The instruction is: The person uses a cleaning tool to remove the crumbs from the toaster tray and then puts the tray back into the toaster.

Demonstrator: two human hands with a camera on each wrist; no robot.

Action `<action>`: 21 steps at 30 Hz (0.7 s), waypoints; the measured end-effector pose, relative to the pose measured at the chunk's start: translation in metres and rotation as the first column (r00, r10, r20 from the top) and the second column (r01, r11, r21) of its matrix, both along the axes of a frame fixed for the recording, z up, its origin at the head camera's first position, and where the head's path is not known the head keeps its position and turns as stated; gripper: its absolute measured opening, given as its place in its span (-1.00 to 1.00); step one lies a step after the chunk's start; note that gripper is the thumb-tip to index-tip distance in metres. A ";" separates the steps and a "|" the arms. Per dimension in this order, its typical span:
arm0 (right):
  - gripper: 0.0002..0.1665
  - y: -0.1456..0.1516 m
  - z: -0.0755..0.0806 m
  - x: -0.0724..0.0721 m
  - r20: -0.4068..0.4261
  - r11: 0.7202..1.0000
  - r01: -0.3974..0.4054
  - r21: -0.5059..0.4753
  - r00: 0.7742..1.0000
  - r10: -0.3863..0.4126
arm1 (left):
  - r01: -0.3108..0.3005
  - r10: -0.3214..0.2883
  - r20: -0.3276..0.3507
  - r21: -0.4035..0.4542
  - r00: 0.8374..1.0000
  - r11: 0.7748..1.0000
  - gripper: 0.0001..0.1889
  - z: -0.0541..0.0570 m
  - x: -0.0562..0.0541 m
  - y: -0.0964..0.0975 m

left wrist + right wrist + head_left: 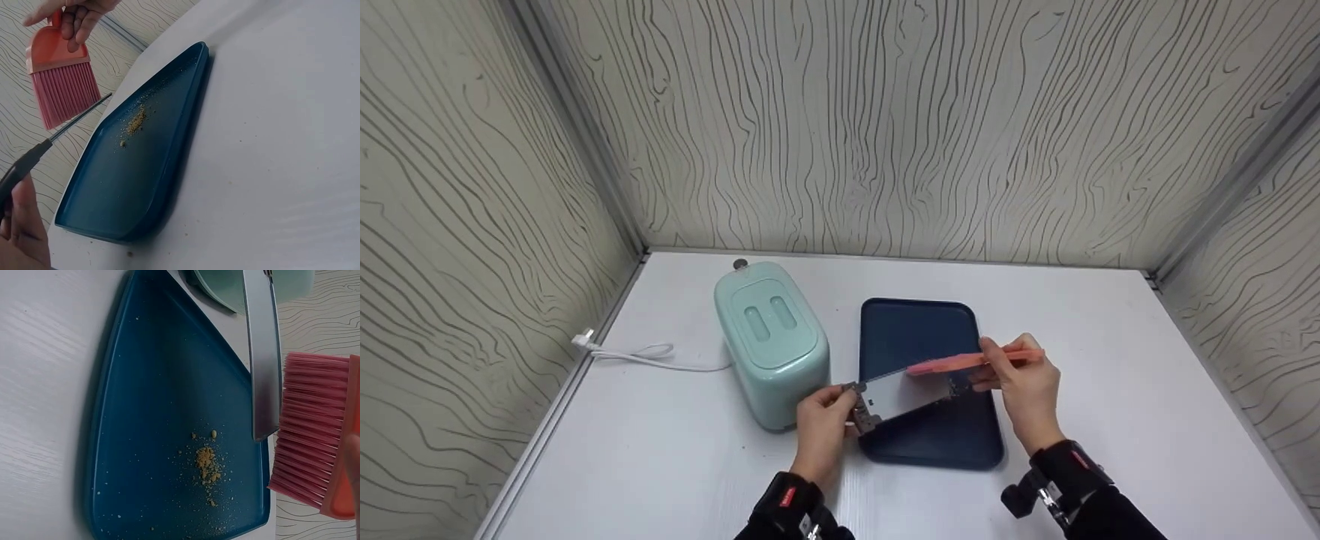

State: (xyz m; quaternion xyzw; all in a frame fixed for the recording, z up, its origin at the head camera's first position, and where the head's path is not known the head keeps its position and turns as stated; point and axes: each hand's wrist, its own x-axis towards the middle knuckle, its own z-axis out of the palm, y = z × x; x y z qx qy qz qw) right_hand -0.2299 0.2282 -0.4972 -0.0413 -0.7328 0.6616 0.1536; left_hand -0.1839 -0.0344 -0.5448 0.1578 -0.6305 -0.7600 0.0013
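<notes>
In the head view my left hand (pixel 821 424) pinches the dark end of a flat metal crumb tray (pixel 896 395), which is held tilted above a navy serving tray (pixel 919 326). My right hand (pixel 1027 386) grips the handle of an orange brush (pixel 952 364) with pink bristles. The bristles (pixel 312 427) are at the crumb tray's upper face; in the left wrist view they reach its edge, seen side-on. A small heap of tan crumbs (pixel 207 464) lies on the navy tray, with finer bits scattered round it.
Left of the navy tray stands a mint-green toaster (pixel 769 330). Its white cord (pixel 660 361) runs left to a plug (pixel 583 339) at the table's edge. Patterned panels (pixel 847 135) enclose the back and sides. Specks (pixel 129 254) dot the white tabletop.
</notes>
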 end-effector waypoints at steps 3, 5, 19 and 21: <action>-0.49 0.002 -0.003 0.001 0.025 0.999 -0.004 0.033 1.000 0.003 | 0.003 -0.003 -0.001 0.004 1.000 1.000 -0.74 0.000 0.000 0.000; -0.48 0.004 -0.004 0.000 0.036 0.999 -0.007 0.046 0.999 0.005 | 0.004 -0.004 -0.001 0.007 1.000 1.000 -0.75 0.000 0.000 0.000; -0.49 0.019 -0.010 0.005 0.105 0.993 -0.027 0.114 0.994 0.015 | -0.028 0.028 -0.011 0.014 1.000 1.000 -0.76 0.003 -0.001 -0.002; -0.51 0.020 -0.010 0.005 0.109 0.993 -0.029 0.111 0.994 0.017 | -0.031 0.031 -0.011 0.028 0.999 0.999 -0.76 0.003 -0.001 -0.003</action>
